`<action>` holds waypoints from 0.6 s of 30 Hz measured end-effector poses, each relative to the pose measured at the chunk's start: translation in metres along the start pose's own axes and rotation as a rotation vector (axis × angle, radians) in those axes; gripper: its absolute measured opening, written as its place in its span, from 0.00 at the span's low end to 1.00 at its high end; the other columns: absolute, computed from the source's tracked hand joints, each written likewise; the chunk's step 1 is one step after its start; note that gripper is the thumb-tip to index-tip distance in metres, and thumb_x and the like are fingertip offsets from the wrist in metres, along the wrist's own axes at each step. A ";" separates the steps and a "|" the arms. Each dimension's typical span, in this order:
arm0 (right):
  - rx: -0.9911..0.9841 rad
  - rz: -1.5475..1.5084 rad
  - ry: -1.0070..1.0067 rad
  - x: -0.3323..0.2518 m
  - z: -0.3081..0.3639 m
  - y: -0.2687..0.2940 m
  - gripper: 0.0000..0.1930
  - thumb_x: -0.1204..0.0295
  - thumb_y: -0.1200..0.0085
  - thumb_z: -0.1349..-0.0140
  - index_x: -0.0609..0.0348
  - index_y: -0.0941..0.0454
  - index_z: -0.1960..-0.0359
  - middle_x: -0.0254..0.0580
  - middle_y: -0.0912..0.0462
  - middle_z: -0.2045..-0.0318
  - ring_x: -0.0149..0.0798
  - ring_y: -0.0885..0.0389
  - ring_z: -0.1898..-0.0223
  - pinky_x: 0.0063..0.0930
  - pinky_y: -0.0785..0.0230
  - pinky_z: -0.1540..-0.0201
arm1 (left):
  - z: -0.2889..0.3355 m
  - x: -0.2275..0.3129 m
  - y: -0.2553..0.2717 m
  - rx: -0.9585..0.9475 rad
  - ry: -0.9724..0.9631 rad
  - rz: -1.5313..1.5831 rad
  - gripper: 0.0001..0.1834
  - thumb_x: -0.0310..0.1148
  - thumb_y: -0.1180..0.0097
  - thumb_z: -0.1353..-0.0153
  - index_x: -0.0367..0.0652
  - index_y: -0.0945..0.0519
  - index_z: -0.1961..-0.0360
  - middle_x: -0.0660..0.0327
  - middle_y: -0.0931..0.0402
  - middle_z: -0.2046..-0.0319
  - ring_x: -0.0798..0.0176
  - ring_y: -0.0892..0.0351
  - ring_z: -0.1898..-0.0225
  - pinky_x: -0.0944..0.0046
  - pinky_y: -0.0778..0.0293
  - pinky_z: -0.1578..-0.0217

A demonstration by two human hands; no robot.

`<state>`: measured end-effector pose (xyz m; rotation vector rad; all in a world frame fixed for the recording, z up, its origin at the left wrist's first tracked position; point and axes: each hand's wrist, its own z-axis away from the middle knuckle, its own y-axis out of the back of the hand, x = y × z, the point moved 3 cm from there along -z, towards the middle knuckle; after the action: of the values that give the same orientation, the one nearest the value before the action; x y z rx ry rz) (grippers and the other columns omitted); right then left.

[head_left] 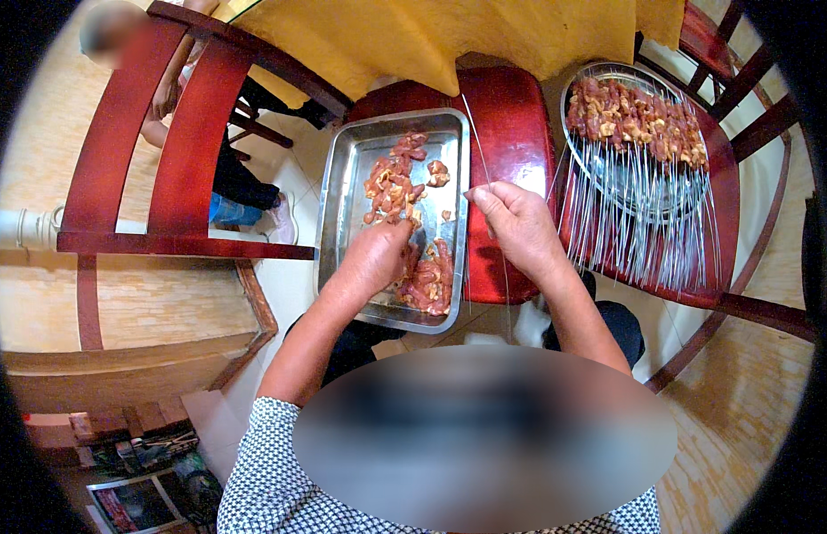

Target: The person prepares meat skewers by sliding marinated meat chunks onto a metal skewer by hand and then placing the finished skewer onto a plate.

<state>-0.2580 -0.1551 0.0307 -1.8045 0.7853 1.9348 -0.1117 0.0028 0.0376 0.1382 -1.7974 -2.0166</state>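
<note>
My left hand [378,256] is over a rectangular metal tray [328,222], its fingers closed at the pieces of raw marinated meat [392,189]; the exact piece in its grip is mostly hidden. More meat [428,283] is heaped at the tray's near end. Just right of the tray, my right hand [523,224] pinches a thin metal skewer [474,125] between thumb and fingers. That skewer points away from me, and no meat shows on its far part.
The tray rests partly on a red wooden chair seat [520,116]. To the right, a round metal platter [584,158] on another chair holds many loaded skewers [640,120], handles toward me. A yellow cloth [547,40] hangs at the far side. A person [169,98] is behind the left chair back [106,133].
</note>
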 end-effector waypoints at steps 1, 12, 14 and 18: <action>-0.001 -0.001 -0.012 0.001 0.000 0.000 0.16 0.61 0.51 0.37 0.64 0.21 0.68 0.47 0.22 0.81 0.39 0.23 0.76 0.34 0.32 0.69 | -0.002 -0.001 0.004 0.013 0.000 0.022 0.13 0.29 0.43 0.49 0.37 0.27 0.62 0.43 0.24 0.73 0.40 0.23 0.68 0.47 0.27 0.69; -0.011 0.061 0.008 -0.001 -0.002 -0.002 0.16 0.62 0.51 0.38 0.64 0.21 0.66 0.53 0.20 0.75 0.45 0.19 0.70 0.35 0.31 0.65 | -0.130 -0.025 0.002 0.076 -0.123 -0.248 0.09 0.32 0.40 0.55 0.40 0.19 0.71 0.49 0.20 0.70 0.44 0.20 0.66 0.52 0.23 0.63; -0.030 0.035 -0.061 -0.003 -0.002 0.000 0.15 0.62 0.51 0.38 0.64 0.21 0.66 0.53 0.20 0.74 0.44 0.19 0.69 0.34 0.31 0.63 | -0.140 -0.020 0.001 -0.230 -0.034 -0.404 0.11 0.32 0.43 0.50 0.40 0.20 0.65 0.44 0.22 0.65 0.44 0.20 0.63 0.51 0.24 0.65; -0.047 0.006 -0.043 0.002 -0.002 -0.001 0.15 0.63 0.51 0.37 0.65 0.21 0.67 0.50 0.21 0.77 0.40 0.22 0.73 0.33 0.32 0.65 | -0.146 0.000 0.005 -0.295 0.013 -0.416 0.13 0.39 0.40 0.53 0.44 0.15 0.69 0.50 0.19 0.66 0.50 0.18 0.61 0.55 0.23 0.59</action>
<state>-0.2561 -0.1559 0.0290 -1.7835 0.7378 2.0043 -0.0591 -0.1322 0.0201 0.4655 -1.5334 -2.5352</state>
